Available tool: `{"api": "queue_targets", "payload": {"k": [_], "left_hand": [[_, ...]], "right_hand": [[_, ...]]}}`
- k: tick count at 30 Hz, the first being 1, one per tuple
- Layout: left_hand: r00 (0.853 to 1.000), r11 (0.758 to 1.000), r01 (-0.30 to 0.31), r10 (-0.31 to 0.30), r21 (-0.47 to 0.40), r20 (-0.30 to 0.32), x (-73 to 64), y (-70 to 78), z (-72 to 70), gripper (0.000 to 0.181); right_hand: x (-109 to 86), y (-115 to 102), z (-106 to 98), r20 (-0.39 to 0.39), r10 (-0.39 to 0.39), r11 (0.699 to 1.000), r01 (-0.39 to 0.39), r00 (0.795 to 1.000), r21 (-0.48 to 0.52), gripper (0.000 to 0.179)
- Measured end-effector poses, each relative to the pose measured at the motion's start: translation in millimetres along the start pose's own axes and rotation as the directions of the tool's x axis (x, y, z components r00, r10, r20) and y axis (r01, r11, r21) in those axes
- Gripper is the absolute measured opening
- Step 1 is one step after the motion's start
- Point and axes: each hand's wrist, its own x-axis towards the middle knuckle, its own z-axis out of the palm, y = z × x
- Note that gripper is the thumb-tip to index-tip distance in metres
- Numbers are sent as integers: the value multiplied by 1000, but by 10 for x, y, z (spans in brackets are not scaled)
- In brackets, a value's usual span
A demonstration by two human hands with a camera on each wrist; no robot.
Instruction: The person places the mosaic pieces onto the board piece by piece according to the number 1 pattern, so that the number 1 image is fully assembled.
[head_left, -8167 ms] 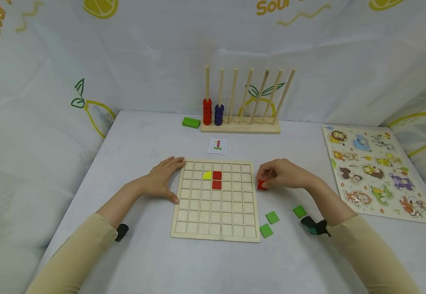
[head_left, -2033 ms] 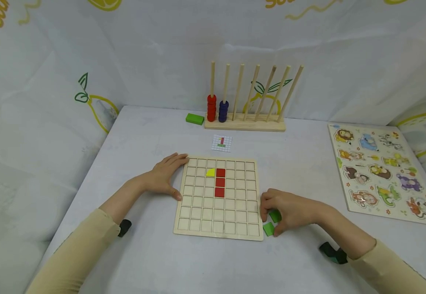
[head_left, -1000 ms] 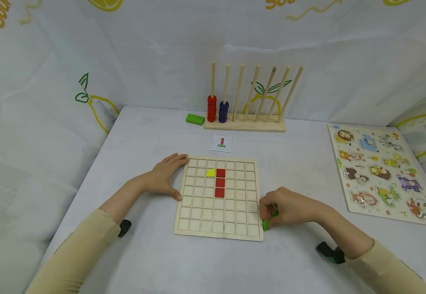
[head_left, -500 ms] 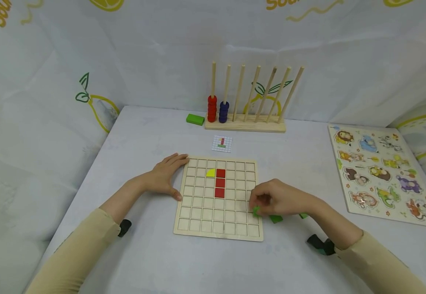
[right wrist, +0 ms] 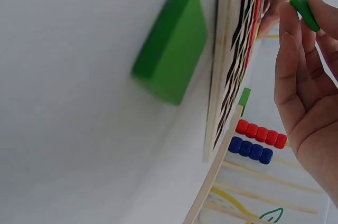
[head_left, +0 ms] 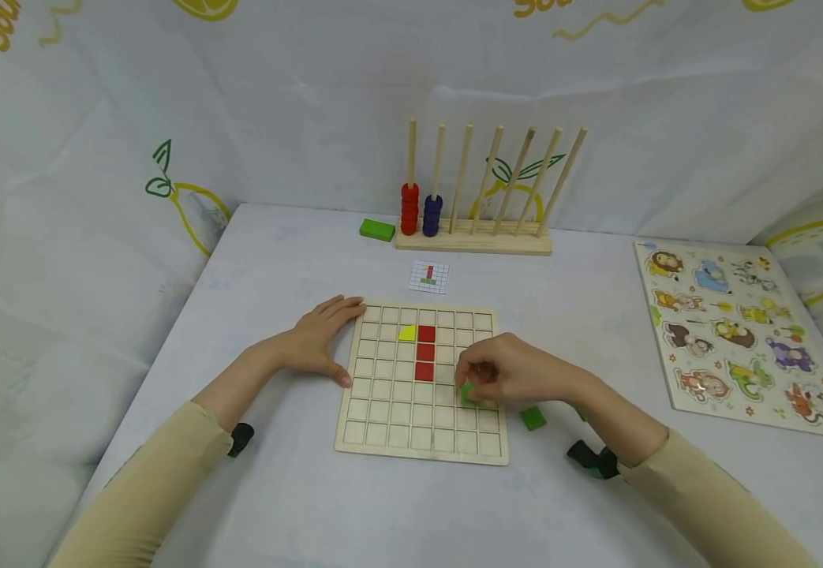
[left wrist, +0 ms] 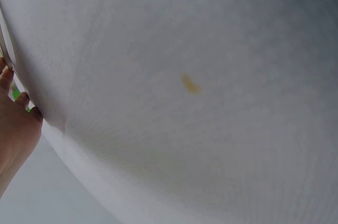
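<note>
A wooden grid board [head_left: 390,414] lies flat, holding a yellow piece [head_left: 407,334] with a slanted side and a column of three red square tiles [head_left: 425,352]. My left hand [head_left: 312,339] spreads along the board's left edge, thumb and fingertips at the rim. Over the right part of the board, my right hand [head_left: 514,371] pinches a green square tile [right wrist: 303,6] between thumb and fingers, as the right wrist view shows. A second green tile [head_left: 533,418] lies on the table beside the board. A third green tile [head_left: 581,413] is mostly hidden by my right wrist.
Behind the board lies a small pattern card [head_left: 428,278]. Farther back stand a peg rack [head_left: 475,243] with red and blue beads and a green block [head_left: 377,230]. An animal puzzle board [head_left: 745,339] lies at the right. White printed cloth [head_left: 312,118] hangs behind.
Since the oldest frame, a third red tile has been set in the column. My right hand has picked a green tile off the table and carried it left over the board. My left hand stays put.
</note>
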Motion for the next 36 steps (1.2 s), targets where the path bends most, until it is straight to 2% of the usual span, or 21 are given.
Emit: {"api": "queue_targets", "payload": {"k": [8,16,20,25,36], "left_hand": [[1000,1000,5,-5,1,1,1,-1,-2,124],[1000,1000,4,-4,11,-1,6,-5,5,124],[1000,1000,10,-10,7,-2,5,-1,2,123],[1000,1000,16,-16,-6,3,-4,9,-3,123],[1000,1000,13,-13,4,-1,-8,17,-9,124]], "right_hand": [[217,-104,17,-86,25,1000,-25,996,1,12],[395,-220,43,-124,33,999,-32,992,10,9],[468,-272,63,-125,18,999,-12,992,49,8],[540,-305,127,-106,33,996,-23,994,87,7],[695,-336,245,-83,40,998,-35,996,61,8]]}}
